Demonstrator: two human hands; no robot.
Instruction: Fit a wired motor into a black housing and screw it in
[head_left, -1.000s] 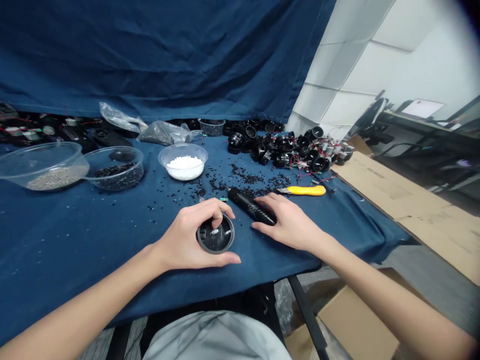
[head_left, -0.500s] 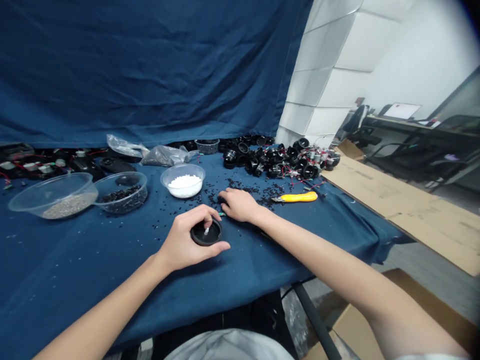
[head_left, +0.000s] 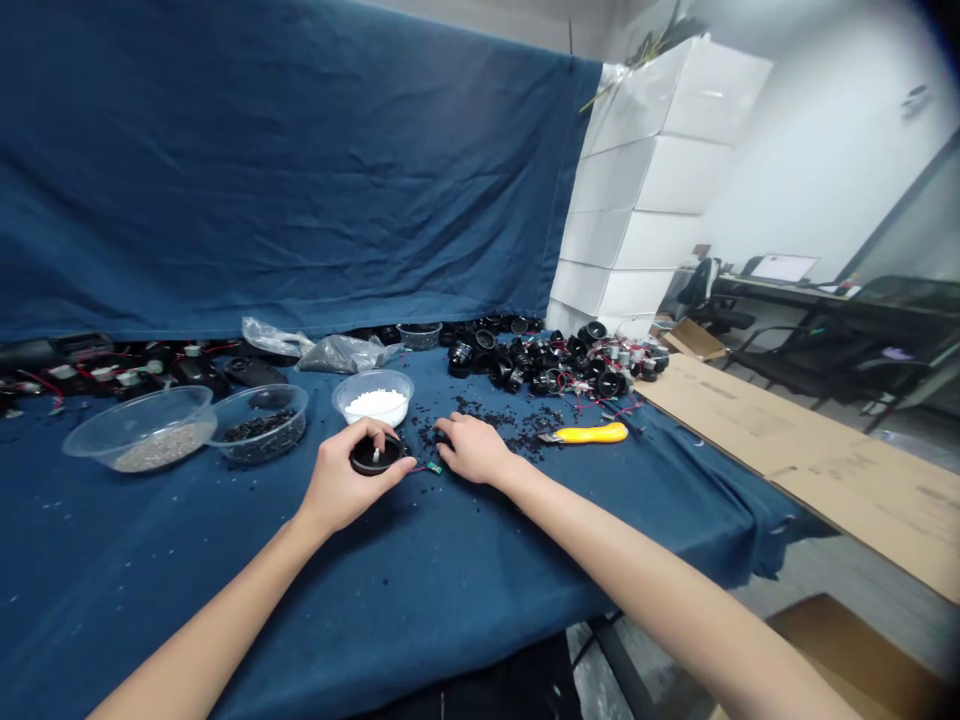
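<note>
My left hand (head_left: 337, 475) is wrapped round a black round plastic housing (head_left: 366, 458), its open side up. A small whitish shaft (head_left: 376, 455) stands in the middle, with a fingertip reaching in beside it. Just right of the housing, a small green circuit board (head_left: 433, 467) shows at the end of thin wires. My right hand (head_left: 474, 448) rests low over small black pieces (head_left: 517, 425) strewn on the cloth. Its fingers are curled down at something dark, which the hand mostly hides.
Clear bowls with greyish bits (head_left: 161, 450), black parts (head_left: 259, 437) and white pieces (head_left: 377, 403) stand to the left. A yellow utility knife (head_left: 592, 433) lies right of my right hand. Behind is a heap of black housings with wired motors (head_left: 555, 365). Cardboard (head_left: 795, 440) borders the right.
The view has tilted up and shifted. My left hand has moved left with the housing, away from my right hand, and the green board shows more plainly. My right hand stays at the black pieces.
</note>
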